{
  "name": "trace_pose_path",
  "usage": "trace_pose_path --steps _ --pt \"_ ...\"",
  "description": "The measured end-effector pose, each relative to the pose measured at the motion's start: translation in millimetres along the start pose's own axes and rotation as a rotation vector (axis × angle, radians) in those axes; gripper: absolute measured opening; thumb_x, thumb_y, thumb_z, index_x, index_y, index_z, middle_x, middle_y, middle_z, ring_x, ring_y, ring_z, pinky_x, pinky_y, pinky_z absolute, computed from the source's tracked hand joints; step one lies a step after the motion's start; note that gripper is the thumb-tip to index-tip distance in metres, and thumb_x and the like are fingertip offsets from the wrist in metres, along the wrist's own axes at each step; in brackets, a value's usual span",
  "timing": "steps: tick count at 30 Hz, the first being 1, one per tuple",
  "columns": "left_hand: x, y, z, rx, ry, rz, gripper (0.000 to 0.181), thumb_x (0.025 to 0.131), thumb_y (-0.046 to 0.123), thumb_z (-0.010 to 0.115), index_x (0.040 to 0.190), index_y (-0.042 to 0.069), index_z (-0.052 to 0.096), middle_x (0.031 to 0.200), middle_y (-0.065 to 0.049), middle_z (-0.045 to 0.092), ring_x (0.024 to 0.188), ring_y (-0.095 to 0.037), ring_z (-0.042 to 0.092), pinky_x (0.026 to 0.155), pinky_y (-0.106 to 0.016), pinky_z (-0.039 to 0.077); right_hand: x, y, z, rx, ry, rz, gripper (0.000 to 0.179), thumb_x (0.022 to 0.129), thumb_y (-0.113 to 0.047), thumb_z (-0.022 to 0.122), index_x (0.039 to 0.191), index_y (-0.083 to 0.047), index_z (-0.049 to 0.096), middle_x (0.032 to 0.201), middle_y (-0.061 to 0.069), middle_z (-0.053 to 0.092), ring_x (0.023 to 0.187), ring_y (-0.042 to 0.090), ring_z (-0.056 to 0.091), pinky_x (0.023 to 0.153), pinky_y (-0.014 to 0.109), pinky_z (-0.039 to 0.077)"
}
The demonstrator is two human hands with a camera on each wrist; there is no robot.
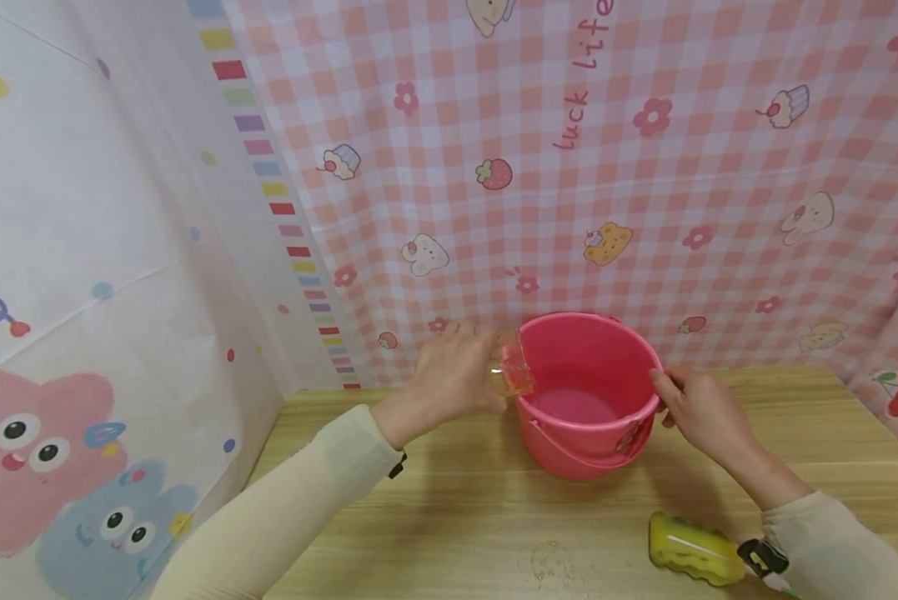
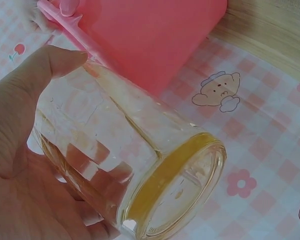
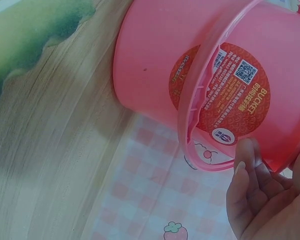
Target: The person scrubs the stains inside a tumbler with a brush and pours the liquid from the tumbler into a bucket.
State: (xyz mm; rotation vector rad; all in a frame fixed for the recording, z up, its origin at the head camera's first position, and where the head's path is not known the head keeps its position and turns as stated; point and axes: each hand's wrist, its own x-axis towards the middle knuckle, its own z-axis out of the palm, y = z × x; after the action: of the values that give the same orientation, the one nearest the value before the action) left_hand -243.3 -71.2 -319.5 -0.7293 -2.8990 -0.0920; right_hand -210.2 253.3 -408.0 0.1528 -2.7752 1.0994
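Observation:
My left hand (image 1: 452, 371) grips a clear, yellow-tinted drinking glass (image 1: 512, 367), tilted at the left rim of a pink plastic bucket (image 1: 561, 454). The left wrist view shows the thick base of the glass (image 2: 160, 185) at lower right, with the thumb and fingers round its side. Upright on the table, the bucket has its handle folded down at the front. My right hand (image 1: 707, 417) pinches the bucket's right rim, thumb on top. In the right wrist view its fingers lie beside a red round label (image 3: 255, 100) on the bucket wall.
A yellow, wavy-edged sponge (image 1: 692, 548) lies at the front right of the wooden table (image 1: 433, 508), close to the right wrist. Wet droplets (image 1: 552, 562) mark the tabletop in front of the bucket. A pink checked curtain (image 1: 449, 208) hangs right behind the table.

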Motion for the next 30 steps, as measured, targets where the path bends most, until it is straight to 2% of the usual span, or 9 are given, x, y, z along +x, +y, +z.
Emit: trace_pose_path --steps 8,17,30 --pt "0.5 0.5 -0.9 0.0 -0.003 -0.004 0.082 0.066 0.05 0.096 0.13 0.013 0.062 0.12 -0.007 0.062 0.107 -0.025 0.058 0.087 -0.044 0.055 0.0 -0.3 -0.3 0.004 0.004 -0.004 0.044 0.114 -0.03 0.046 0.112 0.007 0.07 0.086 0.013 0.071 0.066 0.019 0.064 0.053 0.032 0.052" --pt "-0.1 0.8 -0.7 -0.008 -0.01 -0.011 0.085 0.066 0.05 0.097 0.132 0.012 0.06 0.124 -0.009 0.061 0.111 -0.026 0.057 0.094 -0.047 0.054 -0.2 0.8 0.7 -0.008 0.008 -0.01 0.043 0.113 -0.03 0.047 0.11 0.006 0.071 0.085 0.012 0.071 0.066 0.018 0.064 0.054 0.032 0.053" --pt "1.1 0.9 0.9 0.029 -0.002 -0.003 0.083 0.066 0.051 0.096 0.131 0.012 0.061 0.12 -0.007 0.062 0.108 -0.025 0.057 0.09 -0.044 0.054 -0.4 0.3 0.8 -0.012 0.016 -0.017 0.043 0.113 -0.03 0.047 0.109 0.005 0.071 0.084 0.012 0.071 0.065 0.018 0.064 0.053 0.032 0.052"
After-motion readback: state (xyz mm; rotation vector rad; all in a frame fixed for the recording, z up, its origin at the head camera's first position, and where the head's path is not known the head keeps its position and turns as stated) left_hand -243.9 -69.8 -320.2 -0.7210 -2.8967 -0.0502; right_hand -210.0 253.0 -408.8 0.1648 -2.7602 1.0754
